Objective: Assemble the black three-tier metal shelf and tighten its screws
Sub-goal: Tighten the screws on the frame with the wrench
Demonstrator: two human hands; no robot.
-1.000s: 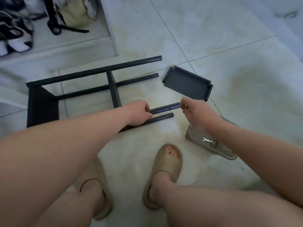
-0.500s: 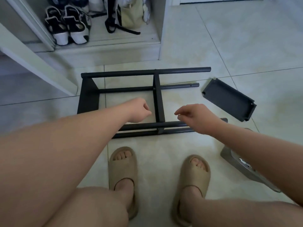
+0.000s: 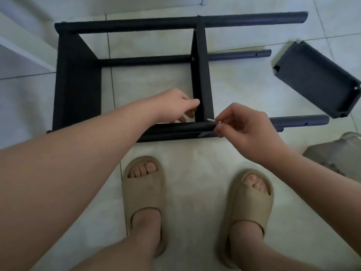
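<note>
Head view — left grip [image 3: 175,106] clasps the middle tier [image 3: 201,75] of the shelf [image 3: 76,85], right grip [image 3: 244,130] pinches a silvery screw [image 3: 212,120].

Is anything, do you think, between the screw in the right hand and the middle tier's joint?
Nothing visible does. The right hand pinches the screw, its tip at the corner where the middle tier meets the near pole; the left hand grips the tier's other side.

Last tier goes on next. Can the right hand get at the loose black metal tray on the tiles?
Probably yes: the loose black metal tray lies uncovered beyond the right hand, only a low black frame tube between. That hand pinches a small silvery part, though.
</note>
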